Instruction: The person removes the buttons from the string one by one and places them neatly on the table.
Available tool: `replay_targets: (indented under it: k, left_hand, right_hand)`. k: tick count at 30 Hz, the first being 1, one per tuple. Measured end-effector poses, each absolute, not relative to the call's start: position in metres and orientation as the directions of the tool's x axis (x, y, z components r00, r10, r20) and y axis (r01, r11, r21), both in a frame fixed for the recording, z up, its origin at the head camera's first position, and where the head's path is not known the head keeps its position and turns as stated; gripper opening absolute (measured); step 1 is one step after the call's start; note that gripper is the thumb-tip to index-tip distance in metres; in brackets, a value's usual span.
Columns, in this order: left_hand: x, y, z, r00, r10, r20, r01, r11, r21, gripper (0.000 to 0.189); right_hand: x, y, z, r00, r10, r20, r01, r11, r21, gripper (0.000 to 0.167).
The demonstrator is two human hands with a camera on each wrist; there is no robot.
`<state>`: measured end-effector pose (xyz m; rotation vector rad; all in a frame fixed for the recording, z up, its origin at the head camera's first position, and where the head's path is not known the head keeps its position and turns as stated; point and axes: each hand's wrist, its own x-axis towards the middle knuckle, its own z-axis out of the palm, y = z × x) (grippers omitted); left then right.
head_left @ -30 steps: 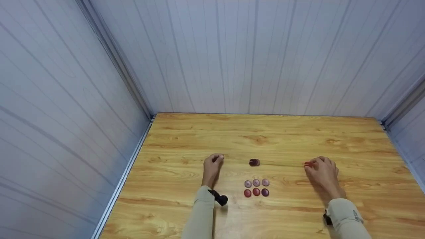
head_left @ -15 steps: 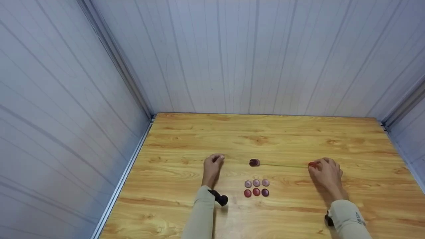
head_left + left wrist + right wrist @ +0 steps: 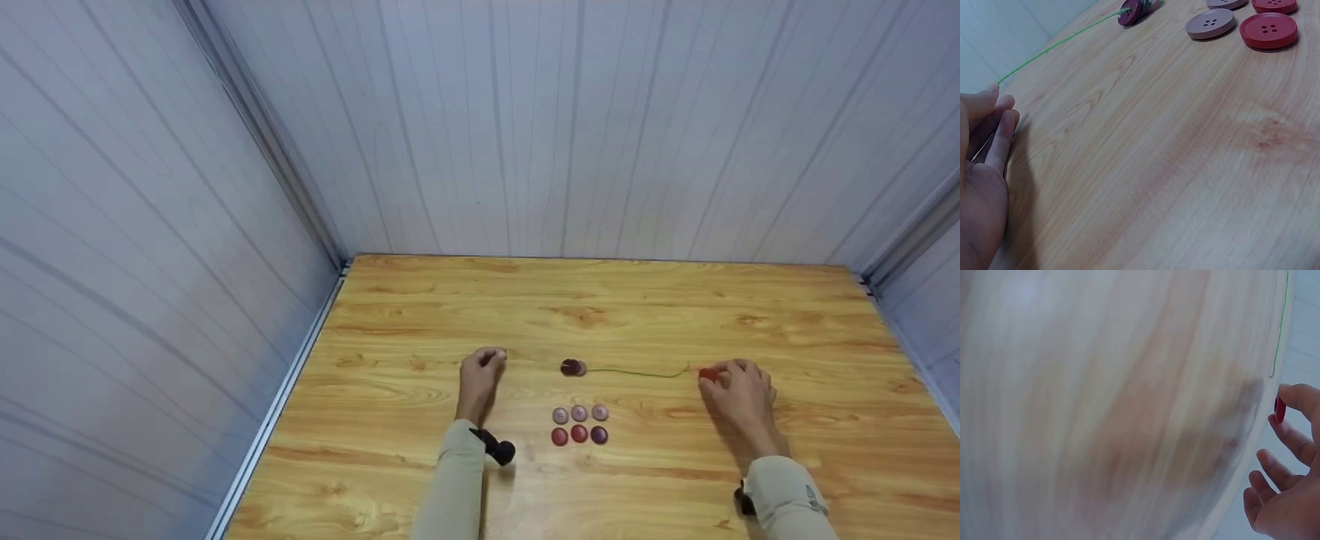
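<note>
My left hand (image 3: 478, 379) pinches one end of a thin green string (image 3: 1050, 49) between thumb and fingertips. From there the string runs to a small cluster of threaded buttons (image 3: 572, 367), a dark maroon one in front and a paler one behind. Past the cluster, the string's other stretch (image 3: 630, 372) lies slack and slightly bent, its end just left of my right hand (image 3: 740, 394). That hand pinches a red button (image 3: 707, 373) by thumb and index finger. In the right wrist view the button (image 3: 1280, 409) is edge-on, apart from the string end.
Two rows of loose buttons lie nearer me: a mauve row (image 3: 579, 413) and a row with red buttons (image 3: 579, 433) and a dark purple one (image 3: 598, 434). The wooden table (image 3: 420, 307) meets white panel walls (image 3: 525, 135) at the back and sides.
My right hand has shifted slightly right with the red button. The string, taut up to that button half a second ago, now lies slack, its end off the button. The left hand stays put.
</note>
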<state>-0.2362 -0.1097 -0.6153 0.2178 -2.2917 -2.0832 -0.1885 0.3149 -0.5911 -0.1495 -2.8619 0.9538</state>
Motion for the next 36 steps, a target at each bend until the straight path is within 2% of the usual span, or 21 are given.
replay_targets:
  k: [8, 22, 29, 36]
  left_hand:
    - [-0.238, -0.11, -0.616, -0.989, -0.146, -0.03, -0.057, 0.183, 0.981, 0.021]
    - [-0.238, -0.11, -0.616, -0.988, -0.147, -0.05, -0.071, 0.138, 0.988, 0.02]
    - [-0.238, -0.11, -0.616, -0.987, -0.153, -0.05, -0.071, 0.136, 0.988, 0.02]
    - [-0.238, -0.11, -0.616, -0.989, -0.139, -0.043, -0.061, 0.125, 0.99, 0.023]
  right_hand:
    - [-0.189, 0.307, -0.588, -0.989, 0.116, 0.087, 0.039, 0.792, -0.609, 0.037]
    - [-0.186, 0.287, -0.59, -0.996, 0.005, 0.085, -0.054, 0.74, -0.671, 0.039]
    - [-0.181, 0.264, -0.593, -0.995, -0.039, 0.089, -0.09, 0.71, -0.698, 0.033]
    - [-0.178, 0.242, -0.59, -0.989, -0.087, 0.12, -0.145, 0.745, -0.651, 0.029]
